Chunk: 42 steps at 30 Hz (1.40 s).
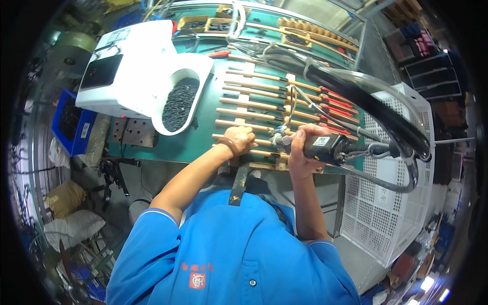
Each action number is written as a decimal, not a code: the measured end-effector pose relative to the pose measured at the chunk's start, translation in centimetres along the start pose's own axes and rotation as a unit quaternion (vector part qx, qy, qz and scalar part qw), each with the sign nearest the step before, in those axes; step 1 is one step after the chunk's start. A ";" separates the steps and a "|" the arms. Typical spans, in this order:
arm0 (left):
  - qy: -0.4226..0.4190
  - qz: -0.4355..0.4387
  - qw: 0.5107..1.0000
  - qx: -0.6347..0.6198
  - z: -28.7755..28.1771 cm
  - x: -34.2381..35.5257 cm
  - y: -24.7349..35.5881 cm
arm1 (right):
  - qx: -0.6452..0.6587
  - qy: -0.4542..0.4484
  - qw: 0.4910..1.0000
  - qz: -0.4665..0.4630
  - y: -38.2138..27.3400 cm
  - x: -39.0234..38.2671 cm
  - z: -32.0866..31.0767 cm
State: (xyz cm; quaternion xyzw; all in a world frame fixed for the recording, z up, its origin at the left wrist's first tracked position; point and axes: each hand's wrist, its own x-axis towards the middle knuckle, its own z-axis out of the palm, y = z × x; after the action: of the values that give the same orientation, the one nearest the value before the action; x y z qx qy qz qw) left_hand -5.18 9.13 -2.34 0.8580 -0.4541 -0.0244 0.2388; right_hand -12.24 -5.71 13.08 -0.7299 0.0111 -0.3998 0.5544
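My right hand (303,152) is wrapped around a black power screwdriver (325,147) with a metal front end, which points left over the rods. Thick black cables and hoses run from its rear. My left hand (240,140) is closed over a wooden rod (219,136) near the bench's front edge; its fingertips are partly hidden. Several similar wooden rods (249,103) with black and red parts toward their right ends lie side by side in a wooden rack (243,97). The screwdriver's tip is near the rod under my left hand, but whether it touches cannot be told.
A white machine (137,56) with a tray of small dark screws (181,104) stands on the green bench (168,151) at left. A blue bin (72,122) is farther left. White plastic crates (391,203) stand at right. Small parts trays (219,25) line the back.
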 end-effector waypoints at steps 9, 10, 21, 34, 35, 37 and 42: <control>-0.058 -0.033 0.998 0.011 -0.1 0.1 -0.3 | 0.113 0.057 0.992 0.023 0.3 0.3 0.2; -0.059 -0.031 0.998 0.013 0.1 0.2 -0.3 | 0.139 0.027 0.989 0.046 -0.1 1.0 0.0; -0.064 -0.020 0.998 0.021 -0.1 0.7 -0.2 | 0.156 0.025 0.987 0.016 0.4 1.4 -0.1; -0.090 -0.046 0.995 -0.004 -0.7 0.6 0.3 | 0.143 0.019 0.989 0.037 1.1 0.3 0.7; -0.087 -0.042 0.995 -0.002 -0.5 0.6 0.1 | 0.167 0.015 0.985 0.047 0.7 0.8 0.7; -0.081 -0.034 0.996 0.003 -0.1 0.4 -0.2 | 0.178 0.024 0.982 0.051 -0.1 0.8 0.8; -0.064 -0.020 0.998 0.005 -0.4 0.9 0.0 | 0.124 0.041 0.989 0.069 1.1 1.0 0.0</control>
State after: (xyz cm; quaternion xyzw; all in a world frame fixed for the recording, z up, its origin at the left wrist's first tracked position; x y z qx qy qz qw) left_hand -4.58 8.55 -1.81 0.8646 -0.4516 -0.0819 0.2044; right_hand -11.11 -6.53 12.77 -0.6358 0.0341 -0.3887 0.6660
